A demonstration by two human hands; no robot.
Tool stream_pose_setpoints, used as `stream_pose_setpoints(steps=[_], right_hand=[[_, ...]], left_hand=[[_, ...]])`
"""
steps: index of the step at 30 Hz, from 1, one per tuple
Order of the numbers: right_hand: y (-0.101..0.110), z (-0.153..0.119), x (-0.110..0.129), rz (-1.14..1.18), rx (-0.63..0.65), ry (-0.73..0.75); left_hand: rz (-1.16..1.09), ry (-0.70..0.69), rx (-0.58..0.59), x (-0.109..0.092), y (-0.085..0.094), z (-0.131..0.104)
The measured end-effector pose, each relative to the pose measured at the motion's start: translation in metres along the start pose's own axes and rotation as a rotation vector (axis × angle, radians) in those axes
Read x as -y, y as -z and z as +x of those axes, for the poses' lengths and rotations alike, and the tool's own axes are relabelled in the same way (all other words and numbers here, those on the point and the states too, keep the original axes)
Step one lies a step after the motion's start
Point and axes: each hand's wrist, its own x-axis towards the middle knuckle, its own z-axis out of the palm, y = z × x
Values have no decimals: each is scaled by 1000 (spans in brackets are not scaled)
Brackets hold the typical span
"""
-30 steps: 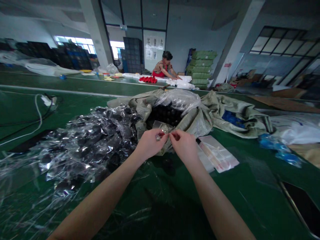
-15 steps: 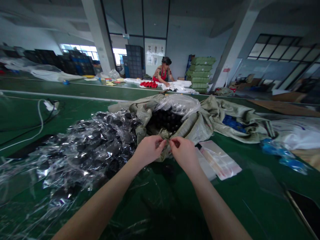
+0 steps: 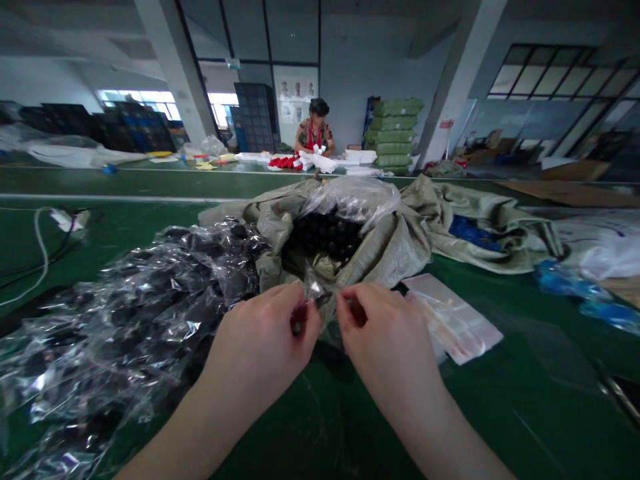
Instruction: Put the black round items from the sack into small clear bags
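My left hand (image 3: 265, 340) and my right hand (image 3: 387, 330) face each other low in the middle, thumbs and fingertips pinched. Between them is a small clear plastic bag (image 3: 314, 283), its upper corner standing above the fingers; the rest is hard to make out. Just behind it a grey-green woven sack (image 3: 395, 257) gapes, full of black round pieces (image 3: 330, 233), with clear plastic sheeting (image 3: 357, 195) over its rim. To the left spreads a heap of black pieces in clear bags (image 3: 175, 287). A stack of flat clear bags (image 3: 457, 317) lies right of my right hand.
A second sack (image 3: 530, 247) with blue pieces (image 3: 473, 233) lies to the right, near blue bagged items (image 3: 575, 283). A phone-like object (image 3: 625, 397) lies at the right edge. A power strip (image 3: 70, 220) sits left. Across the tables a person (image 3: 315, 130) handles white material.
Both hands have come nearer to me and look larger, and a clear bag corner now shows between them. The view has shifted slightly. The person opposite has straightened and lifted white material.
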Motion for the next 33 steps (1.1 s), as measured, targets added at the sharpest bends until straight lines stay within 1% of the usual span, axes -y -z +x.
stream_pose_setpoints(steps=[3, 6, 8, 10, 11, 12, 14, 15, 16, 18, 19, 21, 22, 24, 25, 27, 28, 30, 33], right_hand=[[-1, -1, 1, 24, 37, 14], [3, 6, -3, 92, 110, 37], [7, 14, -12, 194, 176, 39], [8, 22, -27, 264, 253, 11], [5, 25, -35, 264, 312, 10], [-1, 27, -43, 244, 407, 31], [-20, 24, -55, 184, 673, 126], [-31, 20, -58, 124, 787, 153], [-43, 16, -58, 50, 867, 154], [-61, 7, -56, -74, 927, 165], [-66, 5, -53, -114, 936, 180], [-63, 4, -49, -74, 931, 226], [-57, 6, -47, 12, 924, 246], [-39, 12, -44, 319, 883, 250], [-30, 16, -41, 491, 858, 218], [-20, 21, -35, 809, 715, 71], [-19, 22, -31, 908, 641, 6], [-25, 23, -25, 999, 530, -104], [-42, 22, -23, 956, 468, -222]], left_hand=[[45, 2, 36, 3, -3, 2], [129, 54, 60, 7, -8, 10], [210, 115, 64, 11, -11, 16], [287, 176, 66, 16, -14, 21], [316, 201, 67, 18, -15, 24], [334, 221, 67, 20, -15, 25], [335, 244, 66, 24, -14, 27], [323, 247, 65, 26, -14, 28], [307, 248, 66, 27, -13, 28], [284, 249, 76, 29, -13, 29], [281, 251, 83, 29, -13, 29], [287, 262, 94, 29, -15, 29], [288, 268, 97, 29, -16, 30], [279, 278, 112, 28, -18, 30], [266, 274, 130, 27, -19, 30], [228, 251, 175, 26, -21, 30], [209, 238, 193, 25, -22, 30], [174, 217, 212, 25, -24, 29], [117, 175, 244, 27, -25, 30]])
